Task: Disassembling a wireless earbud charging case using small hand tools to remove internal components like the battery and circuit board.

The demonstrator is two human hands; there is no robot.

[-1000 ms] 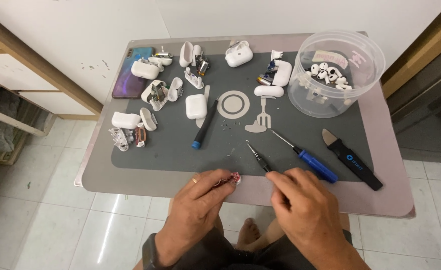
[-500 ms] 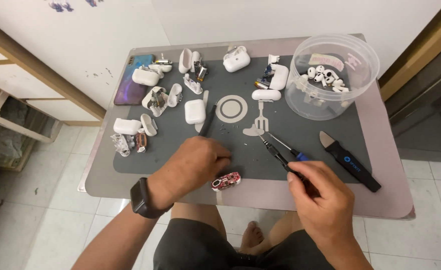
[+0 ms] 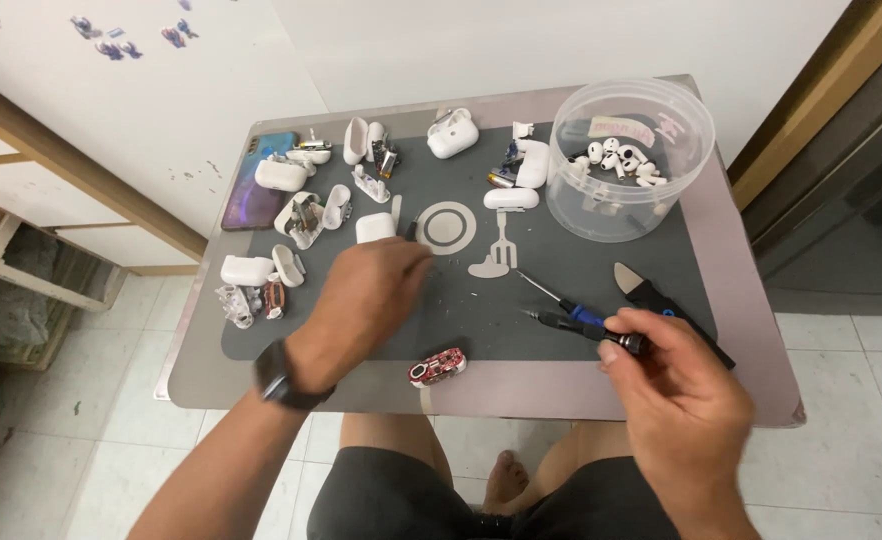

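My left hand (image 3: 366,295) reaches across the grey work mat (image 3: 461,310), its fingers curled beside a white earbud case (image 3: 373,228) and over a dark thin tool (image 3: 410,229). The back of the hand hides its grip. My right hand (image 3: 683,395) hovers off the mat's front right and holds a black precision screwdriver (image 3: 573,324), tip pointing left. A small red circuit board (image 3: 437,367) lies loose at the mat's front edge, between the two hands.
A blue-handled screwdriver (image 3: 559,297) and a black pry tool (image 3: 666,305) lie on the right. A clear tub (image 3: 633,160) of earbuds stands at the back right. Several opened white cases (image 3: 296,215) and a phone (image 3: 251,185) fill the left and back.
My left hand let go of the red circuit board and moved forward over the mat. My right hand took up the black screwdriver and drew right.
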